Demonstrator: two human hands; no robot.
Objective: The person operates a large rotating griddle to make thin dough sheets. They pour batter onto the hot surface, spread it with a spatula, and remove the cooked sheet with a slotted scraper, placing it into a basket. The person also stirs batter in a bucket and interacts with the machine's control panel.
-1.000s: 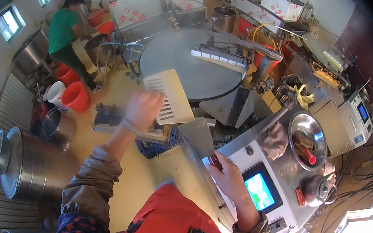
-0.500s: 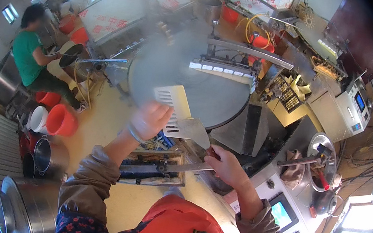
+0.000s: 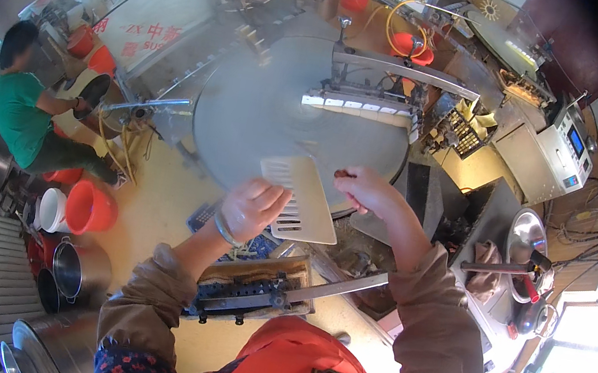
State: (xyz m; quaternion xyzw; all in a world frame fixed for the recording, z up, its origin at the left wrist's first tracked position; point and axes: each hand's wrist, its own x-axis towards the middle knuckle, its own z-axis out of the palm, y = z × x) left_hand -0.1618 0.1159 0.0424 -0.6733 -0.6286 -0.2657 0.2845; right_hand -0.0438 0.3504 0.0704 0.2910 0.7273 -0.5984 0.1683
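Observation:
My left hand (image 3: 255,209) pinches the left edge of a flat, pale, slotted plate (image 3: 312,205), holding it tilted above the near edge of a large round grey griddle (image 3: 248,111). To its right, my right hand (image 3: 368,190) is closed around the brown handle (image 3: 344,174) of a scraper. The scraper's metal blade is hard to make out against the griddle. A row of white blocks (image 3: 359,109) lines a metal bar mounted over the griddle's far half.
Below my hands sits a tray-like frame with a metal bar (image 3: 247,304). Right: a steel bowl (image 3: 527,232) holding a red-handled tool, and a control box (image 3: 562,148). Left: a person in green (image 3: 17,109) near a dark round pan, a red bucket (image 3: 91,207) and steel pots (image 3: 81,269).
My right hand has moved up with the scraper, away from the slotted plate's lower end. The slotted plate has shifted right and down with my left hand. The view has shifted slightly.

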